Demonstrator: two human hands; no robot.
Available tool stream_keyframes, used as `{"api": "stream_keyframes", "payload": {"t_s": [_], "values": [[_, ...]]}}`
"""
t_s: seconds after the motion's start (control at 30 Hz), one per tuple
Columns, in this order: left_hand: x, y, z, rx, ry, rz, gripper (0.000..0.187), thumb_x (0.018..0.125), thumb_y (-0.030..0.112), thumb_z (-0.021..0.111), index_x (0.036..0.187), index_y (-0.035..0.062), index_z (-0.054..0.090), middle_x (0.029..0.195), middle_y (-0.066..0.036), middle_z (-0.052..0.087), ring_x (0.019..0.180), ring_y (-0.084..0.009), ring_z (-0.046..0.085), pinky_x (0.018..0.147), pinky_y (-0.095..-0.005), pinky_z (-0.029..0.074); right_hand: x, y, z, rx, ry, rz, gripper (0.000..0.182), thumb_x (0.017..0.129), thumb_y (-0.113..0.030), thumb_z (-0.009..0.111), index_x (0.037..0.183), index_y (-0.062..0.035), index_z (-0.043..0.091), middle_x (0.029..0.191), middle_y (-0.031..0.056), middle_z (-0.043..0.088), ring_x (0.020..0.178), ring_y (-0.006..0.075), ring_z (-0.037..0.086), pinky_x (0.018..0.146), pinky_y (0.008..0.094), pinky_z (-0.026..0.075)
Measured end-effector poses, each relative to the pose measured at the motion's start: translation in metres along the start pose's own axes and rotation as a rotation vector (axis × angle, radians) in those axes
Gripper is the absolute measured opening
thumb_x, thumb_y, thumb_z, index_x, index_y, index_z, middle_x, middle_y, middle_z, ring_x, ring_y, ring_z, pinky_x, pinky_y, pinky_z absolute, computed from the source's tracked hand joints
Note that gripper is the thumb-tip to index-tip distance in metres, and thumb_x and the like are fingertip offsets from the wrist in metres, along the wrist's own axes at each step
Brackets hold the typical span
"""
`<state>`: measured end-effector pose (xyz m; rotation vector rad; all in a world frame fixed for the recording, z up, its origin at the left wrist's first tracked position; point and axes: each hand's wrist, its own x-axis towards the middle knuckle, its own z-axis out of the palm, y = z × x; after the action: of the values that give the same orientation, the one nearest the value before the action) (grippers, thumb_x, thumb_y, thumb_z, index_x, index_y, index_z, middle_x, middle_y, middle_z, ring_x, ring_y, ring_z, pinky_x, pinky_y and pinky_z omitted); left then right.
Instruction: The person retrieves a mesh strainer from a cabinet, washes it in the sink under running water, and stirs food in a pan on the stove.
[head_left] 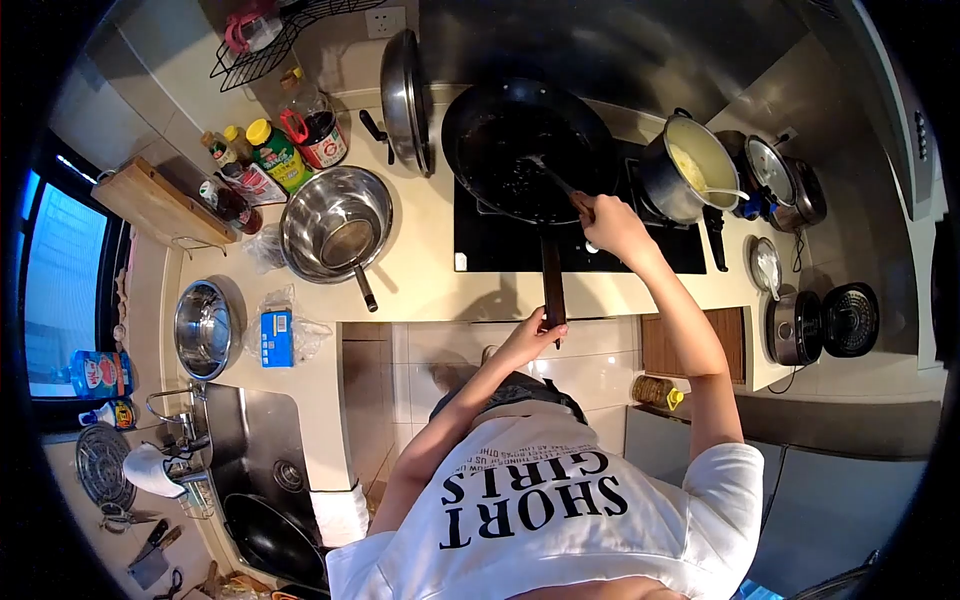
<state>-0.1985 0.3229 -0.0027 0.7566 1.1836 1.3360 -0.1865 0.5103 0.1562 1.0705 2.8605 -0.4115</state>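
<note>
A black wok (510, 185) sits on the dark cooktop, its long handle (552, 275) pointing toward my body. My left hand (535, 338) is closed around the end of that handle. Above the wok's near right side, my right hand (612, 228) grips the brown handle of a metal spatula (560, 183). The spatula's far end reaches down into the wok, where its exact shape is hard to make out against the dark surface. A few small light specks show inside the wok.
Right of the wok, a steel pot (655, 180) holds yellowish food and a pale ladle (720, 192). At left stand a steel bowl with a strainer (348, 242), condiment bottles (280, 155) and a blue box (277, 338). A sink (255, 440) lies lower left.
</note>
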Motion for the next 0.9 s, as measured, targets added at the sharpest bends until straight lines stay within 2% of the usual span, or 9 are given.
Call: {"api": "stream_keyframes", "payload": {"t_s": [0.3, 0.37, 0.4, 0.5, 0.67, 0.73, 0.77, 0.8, 0.9], "values": [[-0.003, 0.010, -0.001, 0.051, -0.016, -0.037, 0.033, 0.081, 0.020, 0.052, 0.104, -0.0001, 0.040, 0.086, -0.006, 0.054, 0.079, -0.0114, 0.054, 0.069, -0.0237, 0.043, -0.022, 0.004, -0.010, 0.005, -0.002, -0.022, 0.026, 0.067, -0.009, 0.052, 0.092, -0.0019, 0.057, 0.070, 0.0241, 0.054, 0.068, 0.0357, 0.054, 0.062, 0.0379, 0.044], [-0.003, 0.010, -0.001, 0.058, -0.015, -0.048, 0.033, 0.081, 0.020, 0.052, 0.104, -0.0001, 0.040, 0.087, -0.006, 0.054, 0.080, -0.0113, 0.054, 0.069, -0.0233, 0.043, -0.028, -0.002, -0.021, 0.051, -0.039, -0.029, 0.018, 0.065, -0.007, 0.049, 0.078, 0.0029, 0.057, 0.069, 0.0256, 0.053, 0.070, 0.0360, 0.055, 0.062, 0.0392, 0.045], [-0.003, 0.010, 0.000, 0.020, -0.005, -0.020, 0.033, 0.080, 0.021, 0.053, 0.102, -0.0007, 0.040, 0.084, -0.006, 0.054, 0.076, -0.0120, 0.053, 0.067, -0.0245, 0.043, -0.032, -0.006, -0.027, 0.051, -0.040, -0.029, 0.018, 0.065, -0.007, 0.049, 0.078, 0.0029, 0.057, 0.069, 0.0256, 0.053, 0.070, 0.0360, 0.055, 0.062, 0.0392, 0.045], [-0.003, 0.009, 0.001, -0.008, 0.008, 0.008, 0.034, 0.079, 0.021, 0.054, 0.101, -0.0012, 0.041, 0.081, -0.006, 0.054, 0.071, -0.0127, 0.053, 0.065, -0.0256, 0.043, -0.039, -0.006, -0.038, 0.100, -0.006, -0.078, 0.030, 0.065, -0.008, 0.049, 0.094, -0.0059, 0.058, 0.075, 0.0242, 0.054, 0.071, 0.0348, 0.055, 0.064, 0.0374, 0.045], [-0.001, 0.003, -0.001, 0.006, 0.011, 0.001, 0.034, 0.079, 0.022, 0.054, 0.101, -0.0010, 0.041, 0.081, -0.006, 0.054, 0.070, -0.0124, 0.053, 0.064, -0.0256, 0.043, -0.038, 0.017, -0.051, 0.200, -0.041, -0.024, 0.033, 0.068, -0.011, 0.050, 0.101, -0.0091, 0.056, 0.078, 0.0212, 0.056, 0.070, 0.0315, 0.057, 0.062, 0.0332, 0.045], [-0.001, 0.003, -0.001, 0.005, 0.002, -0.005, 0.035, 0.079, 0.023, 0.054, 0.101, -0.0012, 0.041, 0.081, -0.006, 0.054, 0.070, -0.0125, 0.053, 0.064, -0.0255, 0.043, -0.053, 0.011, -0.066, 0.161, -0.039, 0.045, 0.032, 0.073, -0.009, 0.051, 0.105, -0.0069, 0.052, 0.078, 0.0180, 0.059, 0.065, 0.0201, 0.056, 0.063, 0.0273, 0.042], [-0.001, 0.003, -0.001, 0.004, 0.001, -0.009, 0.035, 0.079, 0.023, 0.054, 0.101, -0.0012, 0.041, 0.081, -0.006, 0.054, 0.070, -0.0125, 0.053, 0.064, -0.0255, 0.043, -0.058, 0.015, -0.066, 0.169, 0.028, -0.029, 0.032, 0.075, -0.010, 0.051, 0.106, -0.0084, 0.052, 0.067, 0.0172, 0.056, 0.057, 0.0173, 0.051, 0.057, 0.0264, 0.040], [-0.001, 0.002, 0.000, 0.007, 0.008, -0.012, 0.035, 0.079, 0.023, 0.054, 0.101, -0.0012, 0.041, 0.081, -0.006, 0.054, 0.070, -0.0125, 0.053, 0.064, -0.0252, 0.043, -0.066, 0.011, -0.072, 0.171, 0.026, -0.026, 0.032, 0.075, -0.010, 0.051, 0.106, -0.0084, 0.052, 0.067, 0.0172, 0.056, 0.057, 0.0173, 0.051, 0.057, 0.0264, 0.040], [-0.003, 0.008, -0.001, -0.018, 0.004, -0.016, 0.036, 0.079, 0.022, 0.054, 0.102, -0.0014, 0.041, 0.081, -0.006, 0.054, 0.071, -0.0123, 0.053, 0.064, -0.0246, 0.043, -0.089, -0.001, -0.094, 0.172, 0.024, 0.042, 0.031, 0.074, -0.009, 0.052, 0.106, -0.0087, 0.053, 0.052, 0.0130, 0.042, 0.046, 0.0155, 0.034, 0.047, 0.0263, 0.033]]}}
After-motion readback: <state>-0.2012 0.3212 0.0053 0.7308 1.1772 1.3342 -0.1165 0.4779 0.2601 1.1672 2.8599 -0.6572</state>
